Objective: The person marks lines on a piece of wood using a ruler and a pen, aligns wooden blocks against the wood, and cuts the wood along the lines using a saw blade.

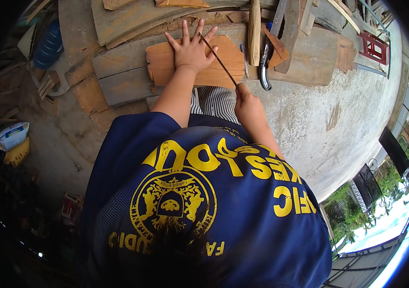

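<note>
My left hand (192,54) lies flat with spread fingers on a reddish-brown wooden board (163,72). The board rests across grey planks in front of me, close to my striped-clothed lap (214,102). In my right hand (249,106), at the board's near right edge, the fingers are wrapped round one end of a thin, dark, straight tool (222,64). It looks like a narrow file, but its exact kind is unclear. The tool slants up and left over the board, its far end beside my left fingers.
Right of the board lie a slim grey metal piece (245,60), a wooden stick (254,36), a handsaw (265,69) and a triangular wood scrap (278,52). Grey planks (123,86) extend left. A blue bottle (48,45) and red plastic stool (375,48) stand farther out.
</note>
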Demonstrator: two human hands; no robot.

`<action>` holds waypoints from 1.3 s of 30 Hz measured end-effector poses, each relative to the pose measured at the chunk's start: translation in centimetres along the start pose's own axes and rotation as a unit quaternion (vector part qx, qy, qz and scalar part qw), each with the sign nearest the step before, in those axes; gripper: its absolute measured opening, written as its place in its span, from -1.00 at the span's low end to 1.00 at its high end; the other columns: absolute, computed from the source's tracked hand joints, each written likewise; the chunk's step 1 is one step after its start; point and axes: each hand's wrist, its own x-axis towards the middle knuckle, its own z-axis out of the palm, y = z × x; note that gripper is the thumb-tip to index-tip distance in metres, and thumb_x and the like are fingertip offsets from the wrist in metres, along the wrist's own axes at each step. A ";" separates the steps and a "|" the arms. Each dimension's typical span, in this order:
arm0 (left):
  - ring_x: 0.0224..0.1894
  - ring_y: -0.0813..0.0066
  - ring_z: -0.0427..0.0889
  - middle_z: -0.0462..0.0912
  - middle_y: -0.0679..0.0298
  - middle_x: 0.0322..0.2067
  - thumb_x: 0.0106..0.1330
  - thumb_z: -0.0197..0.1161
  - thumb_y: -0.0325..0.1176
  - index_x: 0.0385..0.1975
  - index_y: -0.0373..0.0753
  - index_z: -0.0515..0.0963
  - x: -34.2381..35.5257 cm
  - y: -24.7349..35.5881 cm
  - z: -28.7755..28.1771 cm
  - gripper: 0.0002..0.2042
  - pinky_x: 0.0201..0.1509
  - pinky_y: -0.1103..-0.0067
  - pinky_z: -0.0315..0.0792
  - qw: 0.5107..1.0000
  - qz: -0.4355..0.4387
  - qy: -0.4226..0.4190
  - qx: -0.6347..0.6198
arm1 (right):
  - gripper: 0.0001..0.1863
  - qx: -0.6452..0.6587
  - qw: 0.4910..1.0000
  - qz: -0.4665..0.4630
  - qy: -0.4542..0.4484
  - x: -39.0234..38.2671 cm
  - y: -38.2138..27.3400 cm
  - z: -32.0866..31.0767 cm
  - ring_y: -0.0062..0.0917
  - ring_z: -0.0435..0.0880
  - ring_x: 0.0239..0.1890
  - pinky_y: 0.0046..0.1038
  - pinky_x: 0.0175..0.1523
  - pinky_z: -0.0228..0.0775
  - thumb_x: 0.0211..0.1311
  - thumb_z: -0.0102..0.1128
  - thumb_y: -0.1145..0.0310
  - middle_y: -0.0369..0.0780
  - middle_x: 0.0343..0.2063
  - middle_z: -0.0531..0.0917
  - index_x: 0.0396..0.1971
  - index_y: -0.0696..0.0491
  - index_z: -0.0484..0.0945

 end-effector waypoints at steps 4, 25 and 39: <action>0.45 0.04 -0.32 -0.24 0.47 0.43 0.30 -0.24 0.24 0.33 0.52 -0.10 0.0 -0.1 0.2 -0.43 0.20 -0.37 -0.40 1.000 0.002 0.008 -0.012 | -0.84 0.033 0.999 -0.009 0.014 -0.2 0.3 0.1 0.11 0.53 -0.32 0.01 -0.26 0.36 0.32 -0.06 0.33 0.15 -0.47 0.57 -0.20 0.06 0.42; 0.45 0.06 -0.30 -0.18 0.49 0.42 0.28 -0.21 0.22 0.32 0.50 -0.03 0.0 -0.2 0.7 -0.44 0.20 -0.36 -0.42 1.000 0.008 0.028 -0.013 | -0.86 0.090 0.994 0.036 0.040 -0.3 1.3 -0.2 0.13 0.50 -0.26 -0.05 -0.25 0.36 0.32 -0.08 0.38 0.15 -0.44 0.56 -0.30 0.15 0.38; 0.27 0.27 0.24 0.35 0.43 0.20 0.25 -0.08 0.17 0.20 0.27 0.29 -0.3 -0.1 0.7 -0.49 0.26 -0.24 -0.30 0.997 0.008 0.068 -0.038 | -0.85 0.047 0.998 0.039 0.034 1.6 1.8 0.6 0.14 0.56 -0.30 0.02 -0.21 0.40 0.27 -0.15 0.42 0.20 -0.45 0.58 -0.28 0.16 0.38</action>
